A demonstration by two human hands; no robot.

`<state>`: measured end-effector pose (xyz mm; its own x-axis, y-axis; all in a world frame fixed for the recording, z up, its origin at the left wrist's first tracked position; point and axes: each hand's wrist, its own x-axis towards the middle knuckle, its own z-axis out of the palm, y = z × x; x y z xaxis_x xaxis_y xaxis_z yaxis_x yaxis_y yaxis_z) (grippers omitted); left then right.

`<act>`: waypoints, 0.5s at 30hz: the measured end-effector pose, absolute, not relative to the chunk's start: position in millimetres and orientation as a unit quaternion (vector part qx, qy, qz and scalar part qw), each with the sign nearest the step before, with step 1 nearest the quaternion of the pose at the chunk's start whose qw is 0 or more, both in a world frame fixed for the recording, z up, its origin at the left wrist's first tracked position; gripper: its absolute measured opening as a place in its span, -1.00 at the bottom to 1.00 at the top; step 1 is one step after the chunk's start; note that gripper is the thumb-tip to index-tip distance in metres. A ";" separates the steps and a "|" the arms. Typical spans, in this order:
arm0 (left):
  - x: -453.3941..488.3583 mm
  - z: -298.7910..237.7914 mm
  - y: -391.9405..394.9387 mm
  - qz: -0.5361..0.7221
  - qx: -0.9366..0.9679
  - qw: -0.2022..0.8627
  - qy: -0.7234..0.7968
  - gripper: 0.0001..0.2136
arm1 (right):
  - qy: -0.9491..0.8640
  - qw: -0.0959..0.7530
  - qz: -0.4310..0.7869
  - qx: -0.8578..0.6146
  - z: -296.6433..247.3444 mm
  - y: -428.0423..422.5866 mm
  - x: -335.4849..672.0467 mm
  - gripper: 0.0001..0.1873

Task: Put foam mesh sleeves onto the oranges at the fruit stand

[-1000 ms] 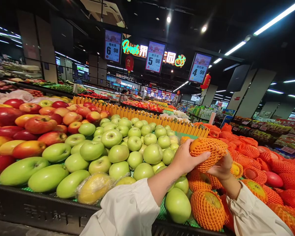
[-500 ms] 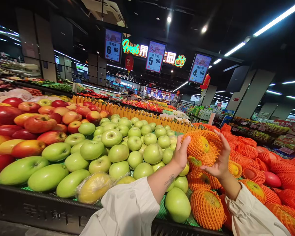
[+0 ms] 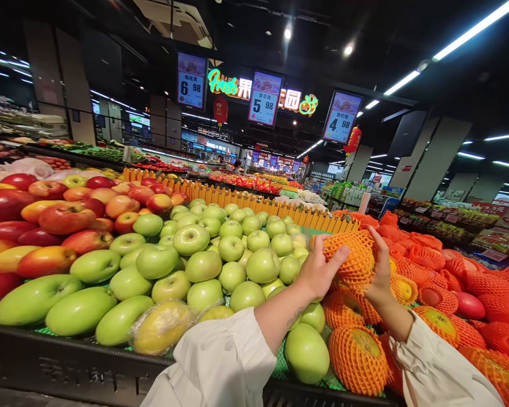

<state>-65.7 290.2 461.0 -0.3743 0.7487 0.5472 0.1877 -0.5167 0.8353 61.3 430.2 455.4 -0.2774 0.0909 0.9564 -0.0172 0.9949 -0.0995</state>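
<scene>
Between my two hands is an orange fruit in an orange foam net (image 3: 352, 263), raised over the other netted fruit. My left hand (image 3: 322, 268) grips it from the left, thumb across the net and fingers hidden behind it. On the right side my right hand (image 3: 379, 268) presses against the net with its fingers upright; the thumb is mostly hidden. Just below sits another netted orange fruit (image 3: 358, 359) with its top bare. Green apples (image 3: 263, 265) lie heaped to the left of my left hand.
Red apples (image 3: 68, 217) are piled at the far left. A fruit in clear film (image 3: 163, 328) lies near the black crate's front edge (image 3: 68, 362). Red-netted fruit (image 3: 483, 288) fills the right side. A low orange picket fence (image 3: 246, 203) runs along the back.
My left thumb has come over the front of the netted fruit, and both hands have closed more tightly round it. The fruit has turned, so its bare top no longer shows.
</scene>
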 end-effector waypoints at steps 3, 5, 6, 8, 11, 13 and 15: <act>-64.0 463.8 287.9 0.661 0.562 0.198 0.456 -0.48 | -0.760 0.643 0.071 -0.057 459.9 431.2 59.8 0.26; -61.9 466.0 286.7 0.647 0.571 0.181 0.472 -0.48 | -0.728 0.674 0.078 -0.096 462.7 437.4 58.3 0.24; -60.8 467.1 285.8 0.635 0.570 0.154 0.498 -0.48 | -0.713 0.686 0.082 -0.121 463.7 442.3 57.8 0.22; -58.7 469.4 283.4 0.566 0.580 0.064 0.583 -0.49 | -0.683 0.703 0.105 -0.168 464.9 454.6 57.8 0.21; -56.5 471.8 279.3 0.347 0.612 -0.049 0.709 -0.57 | -0.649 0.707 0.147 -0.242 469.1 475.3 58.9 0.31; -55.8 472.2 277.6 0.235 0.619 -0.056 0.748 -0.59 | -0.642 0.689 0.157 -0.297 477.6 488.7 57.2 0.33; -55.4 471.5 277.1 0.198 0.619 -0.050 0.758 -0.57 | -0.664 0.637 0.172 -0.353 492.6 501.9 51.0 0.20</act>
